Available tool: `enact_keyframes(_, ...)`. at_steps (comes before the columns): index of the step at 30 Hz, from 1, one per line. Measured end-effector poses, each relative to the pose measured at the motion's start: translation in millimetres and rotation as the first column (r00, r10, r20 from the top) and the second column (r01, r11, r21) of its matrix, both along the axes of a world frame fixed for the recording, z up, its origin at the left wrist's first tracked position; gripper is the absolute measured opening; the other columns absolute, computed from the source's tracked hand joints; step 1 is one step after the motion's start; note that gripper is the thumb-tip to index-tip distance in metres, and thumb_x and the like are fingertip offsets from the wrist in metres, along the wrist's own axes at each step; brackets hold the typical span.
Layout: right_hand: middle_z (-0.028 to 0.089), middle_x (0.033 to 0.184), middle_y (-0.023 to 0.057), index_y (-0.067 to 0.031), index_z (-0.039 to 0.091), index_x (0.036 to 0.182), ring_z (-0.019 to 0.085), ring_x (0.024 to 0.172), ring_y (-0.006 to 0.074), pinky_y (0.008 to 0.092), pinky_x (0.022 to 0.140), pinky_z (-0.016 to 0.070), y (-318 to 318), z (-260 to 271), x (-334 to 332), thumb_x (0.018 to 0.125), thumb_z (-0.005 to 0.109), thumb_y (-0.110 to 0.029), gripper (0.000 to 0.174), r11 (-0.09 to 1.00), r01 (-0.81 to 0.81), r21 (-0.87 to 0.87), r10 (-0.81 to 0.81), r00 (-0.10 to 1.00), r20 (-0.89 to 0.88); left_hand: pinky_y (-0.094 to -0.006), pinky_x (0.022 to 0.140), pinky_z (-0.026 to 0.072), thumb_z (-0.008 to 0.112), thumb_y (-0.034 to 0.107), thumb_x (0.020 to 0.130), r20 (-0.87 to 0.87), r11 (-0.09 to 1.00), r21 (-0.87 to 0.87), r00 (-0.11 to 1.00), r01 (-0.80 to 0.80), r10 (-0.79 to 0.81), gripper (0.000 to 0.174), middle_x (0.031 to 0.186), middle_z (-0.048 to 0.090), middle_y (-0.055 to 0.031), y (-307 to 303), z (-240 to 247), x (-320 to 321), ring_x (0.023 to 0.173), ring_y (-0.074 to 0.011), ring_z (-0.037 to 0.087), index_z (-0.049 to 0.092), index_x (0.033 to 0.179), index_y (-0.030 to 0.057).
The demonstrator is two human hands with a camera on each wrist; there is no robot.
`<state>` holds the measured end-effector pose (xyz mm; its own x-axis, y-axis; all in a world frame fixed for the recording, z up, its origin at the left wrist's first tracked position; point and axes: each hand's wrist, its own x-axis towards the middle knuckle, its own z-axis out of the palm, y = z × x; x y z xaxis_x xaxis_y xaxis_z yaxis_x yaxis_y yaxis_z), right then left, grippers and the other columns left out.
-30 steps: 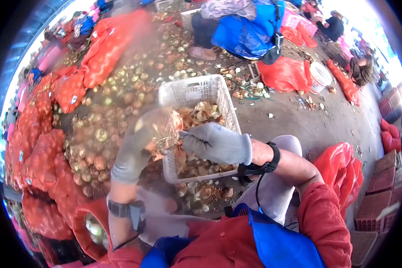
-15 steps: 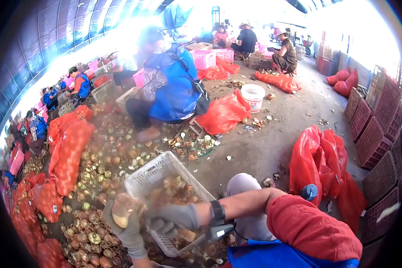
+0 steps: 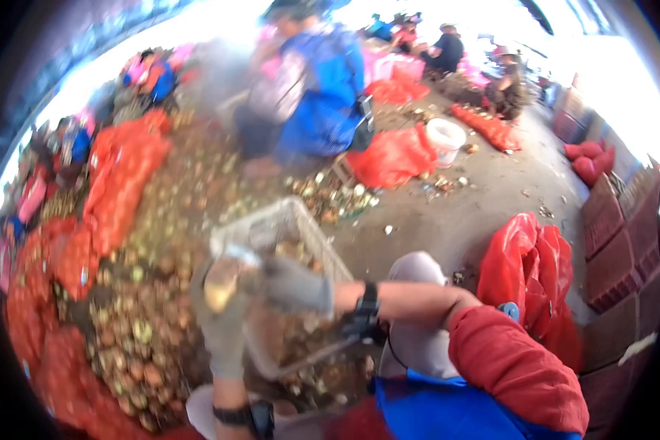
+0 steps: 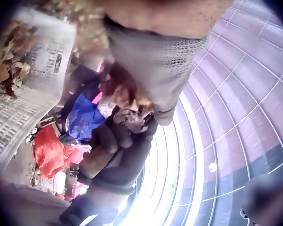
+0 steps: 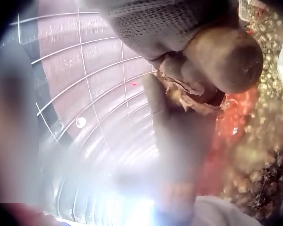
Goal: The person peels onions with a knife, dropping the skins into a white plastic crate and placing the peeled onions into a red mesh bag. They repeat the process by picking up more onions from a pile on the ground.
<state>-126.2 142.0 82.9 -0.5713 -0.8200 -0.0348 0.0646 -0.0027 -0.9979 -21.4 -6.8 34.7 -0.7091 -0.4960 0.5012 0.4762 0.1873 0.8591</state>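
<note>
floor, strewn with onions [image 3: 136,334], spreads out to the left of the fingers, with red sacks [image 3: 114,183] along its edge. on my feed the gloved left hand [image 3: 224,330] has its fingers curled round an onion [image 3: 218,293]. just right of those fingers, partly behind them, i see the crate [image 3: 312,235] holding skins [image 3: 308,312]. the right hand [image 3: 297,284] curls its fingers close beside the onion; blur means i cannot tell what they grip. right of both, a red bag [image 3: 524,264].
</note>
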Motion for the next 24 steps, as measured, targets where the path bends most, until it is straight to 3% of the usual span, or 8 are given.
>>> enact_keyframes(2,0.065,0.075,-0.0003,-0.0089,0.07,0.115,0.058,0.057,0.0071,0.0234,0.045,0.0421,-0.5,-19.2,-33.2,0.1,0.069,-0.036,0.031,0.979,-0.203,0.028,0.182,0.926,0.332,-0.0453,0.113,0.0452,0.078,0.035,0.089,-0.064,0.932,0.235,0.961,0.275,-0.267,0.089,0.153,0.044,-0.0148,-7.8,-4.1,6.0,0.138,-0.0297,0.049,0.03,0.159,0.0064)
enact_keyframes(4,0.066,0.076,-0.0016,-0.0098,0.07,0.111,0.055,0.054,0.0058,0.0229,0.044,0.0417,3.0,11.3,-11.7,0.102,0.067,-0.036,0.027,0.998,-0.05,0.041,0.043,0.987,0.154,-0.0485,0.113,0.0455,0.066,0.049,0.098,0.01,0.989,0.103,0.994,0.11,-0.112,0.086,0.159,0.04,-0.014,-17.0,-6.4,6.7,0.142,-0.0306,0.045,0.025,0.163,0.0123)
enact_keyframes(7,0.068,0.083,0.0004,-0.0081,0.068,0.116,0.057,0.059,0.0064,0.0213,0.053,0.0467,3.1,0.7,-19.6,0.101,0.066,-0.047,0.042,0.998,-0.068,-0.001,0.068,0.995,0.067,-0.0464,0.109,0.0479,0.059,0.063,0.096,-0.077,0.763,0.473,0.883,0.44,-0.462,0.092,0.159,0.04,-0.015,-15.1,11.3,12.4,0.142,-0.0295,0.044,0.026,0.162,0.0063)
enact_keyframes(13,0.066,0.077,0.003,0.0003,0.064,0.125,0.059,0.071,0.0132,0.0321,0.067,0.051,-8.1,-20.8,-32.8,0.099,0.07,-0.042,0.049,0.999,0.012,-0.033,-0.028,0.826,-0.563,-0.0375,0.104,0.0522,0.077,-0.006,0.08,0.127,0.946,0.308,0.981,0.103,-0.149,0.094,0.138,0.058,-0.01,-11.9,5.2,8.5,0.124,-0.0236,0.061,0.026,0.158,0.003)
enact_keyframes(15,0.066,0.076,0.0032,0.0026,0.063,0.124,0.058,0.07,0.0155,0.0363,0.067,0.0502,-8.8,-21.4,-31.8,0.099,0.071,-0.036,0.047,0.999,0.019,-0.034,-0.037,0.758,-0.651,-0.0299,0.088,0.0583,0.077,-0.014,0.073,-0.245,0.54,0.751,0.919,0.381,-0.308,0.093,0.132,0.056,-0.0117,-8.7,21.6,1.3,0.11,-0.0175,0.062,0.036,0.153,0.0091)
enact_keyframes(16,0.065,0.075,0.0015,0.0012,0.064,0.121,0.057,0.064,0.012,0.0311,0.061,0.049,-17.1,-42.6,-39.1,0.1,0.07,-0.037,0.045,0.997,-0.004,-0.079,-0.035,0.873,-0.487,-0.033,0.092,0.0587,0.082,-0.007,0.072,-0.009,0.991,0.137,1.0,0.002,0.0,0.095,0.133,0.054,-0.0138,-34.6,-28.4,2.6,0.114,-0.0225,0.061,0.033,0.153,0.0046)
enact_keyframes(19,0.063,0.074,-0.0005,-0.0024,0.067,0.115,0.055,0.056,0.0066,0.0251,0.05,0.0442,13.0,47.2,2.1,0.1,0.069,-0.039,0.04,0.993,-0.098,-0.068,0.092,0.992,-0.086,-0.0365,0.101,0.0546,0.084,-0.003,0.069,0.011,0.974,-0.152,0.985,-0.168,0.172,0.104,0.133,0.053,-0.0138,-55.1,-50.0,-0.2,0.118,-0.0265,0.06,0.027,0.157,0.0028)
enact_keyframes(24,0.066,0.071,0.0043,-0.005,0.067,0.104,0.056,0.051,0.0084,0.0248,0.044,0.0436,5.4,53.5,-24.1,0.102,0.063,-0.046,0.041,0.998,0.04,-0.05,-0.037,0.998,0.054,-0.0385,0.111,0.0457,0.081,0.019,0.084,0.119,0.927,0.355,0.978,0.117,-0.169,0.09,0.139,0.056,-0.0141,-16.5,-34.6,23.9,0.129,-0.0271,0.057,0.031,0.155,-0.0019)
